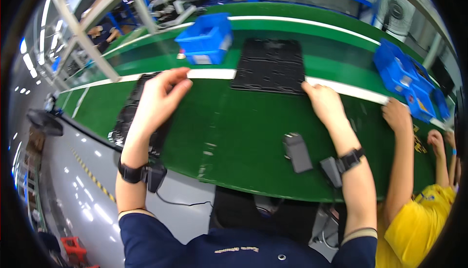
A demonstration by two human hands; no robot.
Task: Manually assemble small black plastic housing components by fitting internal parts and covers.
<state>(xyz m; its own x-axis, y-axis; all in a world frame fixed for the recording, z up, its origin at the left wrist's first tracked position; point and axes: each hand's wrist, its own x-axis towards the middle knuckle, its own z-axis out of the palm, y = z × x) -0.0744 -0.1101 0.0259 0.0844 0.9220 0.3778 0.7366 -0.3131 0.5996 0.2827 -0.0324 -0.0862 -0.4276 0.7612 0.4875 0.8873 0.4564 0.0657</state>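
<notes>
Tray point(268, 68), flat, black, rectangular and ridged, is lying across a straight white stripe point(212, 74) on a green-topped worktable point(234, 143). At its near right corner, a person's bare right hand point(325, 104) is gripping narrowly, thumb and curled fingers closing on the edge. Left of the tray, the bare left hand point(162, 99) is hovering with a moderately wide gap between thumb and fingers, leaving a broad span of green to the tray's left edge. A long, black ridged panel point(129, 109) is lying farther left, partly under that forearm. A wide green stretch is running from the tray's near edge to the table's curved rim, where a small gray rectangular device point(298, 154) is resting, nearer and right. A blue plastic bin point(207, 39) is standing just beyond the tray's left side; right of the tray, a co-worker's hand point(397, 115) is resting near more blue plastic bins point(396, 68).
</notes>
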